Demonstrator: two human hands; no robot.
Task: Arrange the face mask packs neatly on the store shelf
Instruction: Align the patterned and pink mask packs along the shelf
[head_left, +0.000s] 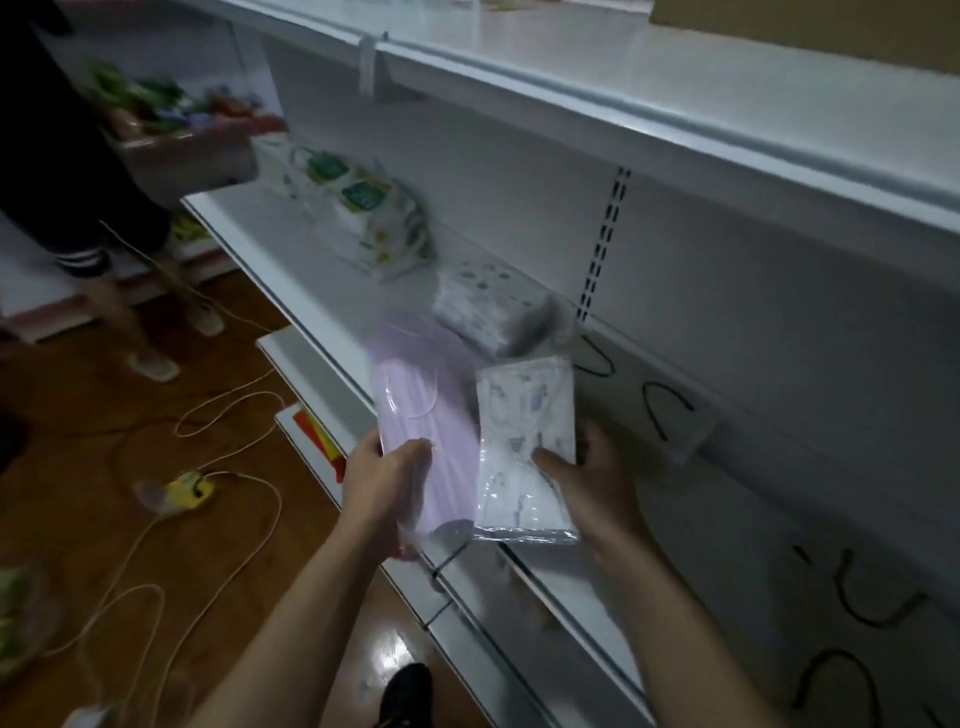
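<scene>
Standing close to a white shelf (291, 270), both arms reaching forward. Gripping a lilac pack (431, 447) in the left hand (387, 483), thumb laid across the lower front, fingers curled behind. Pinching a white pack (524, 441) in the right hand (587, 483), thumb pressed on the front face, fingers wrapped round the right edge. Holding both upright, side by side over the front lip of the shelf, just beside each other; cannot tell whether touching. Top of the lilac pack blurred.

Just behind the two held packs, lying flat on the shelf: a grey stack (488, 306) of printed packs. Farther left along the same board, leaning on one another in a loose row: green-label packs (363, 218). Off to the right on the shelf, black loops (667, 410), too dim to make out more.

Overhead, an upper shelf (623, 104), white as well.

Down to the left, a brown floor (234, 561) strewn with pale cables (234, 410) and a yellow power strip (192, 488). At far left, another person's legs (104, 291), near a pink basket (182, 156) of colourful goods, all blurred.
</scene>
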